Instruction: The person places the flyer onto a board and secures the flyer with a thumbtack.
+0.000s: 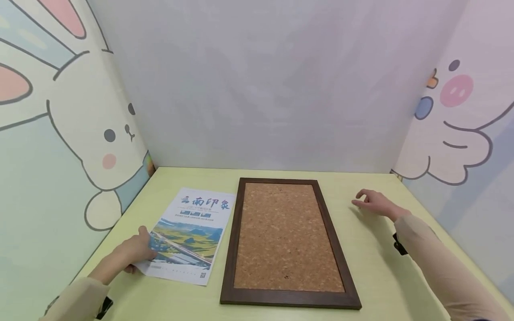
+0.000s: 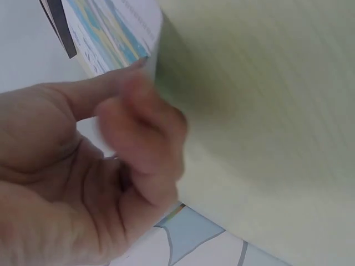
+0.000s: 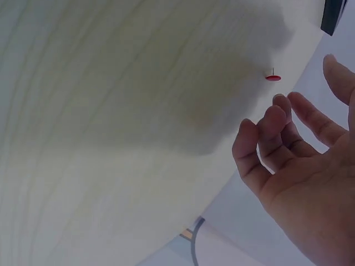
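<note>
A printed poster [image 1: 192, 236] with a landscape picture and Chinese characters lies left of a cork board [image 1: 287, 236] in a dark brown frame. My left hand [image 1: 136, 249] pinches the poster's lower left edge between thumb and curled fingers. In the left wrist view, that poster corner [image 2: 125, 27] is raised off the table at the fingertips. Right of the board, my right hand [image 1: 377, 203] hovers with loosely bent fingers and holds nothing. Close to its fingertips in the right wrist view, a red thumbtack [image 3: 273, 77] rests on the table, its pin pointing up.
Everything lies on a pale yellow-green table [image 1: 192, 176]. A plain pale wall [image 1: 261, 89] rises behind it, and cartoon-printed panels, with a rabbit [image 1: 96, 151] at left and a white figure [image 1: 453, 133] at right, close off the sides.
</note>
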The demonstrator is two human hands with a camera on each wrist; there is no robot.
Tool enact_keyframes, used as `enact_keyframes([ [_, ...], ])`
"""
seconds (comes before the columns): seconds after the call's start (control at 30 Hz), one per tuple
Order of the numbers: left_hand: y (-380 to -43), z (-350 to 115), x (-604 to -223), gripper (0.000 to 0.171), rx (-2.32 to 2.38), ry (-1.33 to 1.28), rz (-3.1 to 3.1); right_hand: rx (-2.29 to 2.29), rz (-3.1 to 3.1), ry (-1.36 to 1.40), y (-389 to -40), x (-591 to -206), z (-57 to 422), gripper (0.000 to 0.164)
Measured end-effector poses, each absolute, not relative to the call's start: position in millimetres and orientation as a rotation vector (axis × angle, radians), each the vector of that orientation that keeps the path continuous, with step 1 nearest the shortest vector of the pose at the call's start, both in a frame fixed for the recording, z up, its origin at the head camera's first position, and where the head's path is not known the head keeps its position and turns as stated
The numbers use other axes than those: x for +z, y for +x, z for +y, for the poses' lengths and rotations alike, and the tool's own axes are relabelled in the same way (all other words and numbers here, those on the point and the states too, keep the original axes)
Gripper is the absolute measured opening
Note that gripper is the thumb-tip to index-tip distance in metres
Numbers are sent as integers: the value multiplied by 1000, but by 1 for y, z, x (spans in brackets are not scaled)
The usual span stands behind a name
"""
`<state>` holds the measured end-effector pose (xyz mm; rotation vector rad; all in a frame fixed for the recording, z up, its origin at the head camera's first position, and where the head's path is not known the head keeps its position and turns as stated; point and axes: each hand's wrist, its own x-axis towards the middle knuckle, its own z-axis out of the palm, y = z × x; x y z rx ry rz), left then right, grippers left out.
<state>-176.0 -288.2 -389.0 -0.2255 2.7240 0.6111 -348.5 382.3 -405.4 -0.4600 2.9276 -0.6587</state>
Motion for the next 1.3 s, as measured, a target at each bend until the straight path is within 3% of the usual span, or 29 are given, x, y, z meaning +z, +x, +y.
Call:
enact_keyframes([
  [0.13,-171,-289,-394,70,623,-156,2814,-719,2830,-412,-346,-407,385,35],
  [0.33,-165,-290,-403,30,652,-101,2868,-732,2790,-460,-347,-406,385,29],
  [0.47,-167,-292,-407,18,693,-96,2871,-731,2791,-507,-351,-407,387,27],
  [0.9,-173,-305,-418,31,1253,-201,2765,-844,2876,-513,-349,-420,394,14],
  [1.3,-173,-294,-417,41,1457,-206,2740,-865,2905,-497,-349,-420,393,17],
])
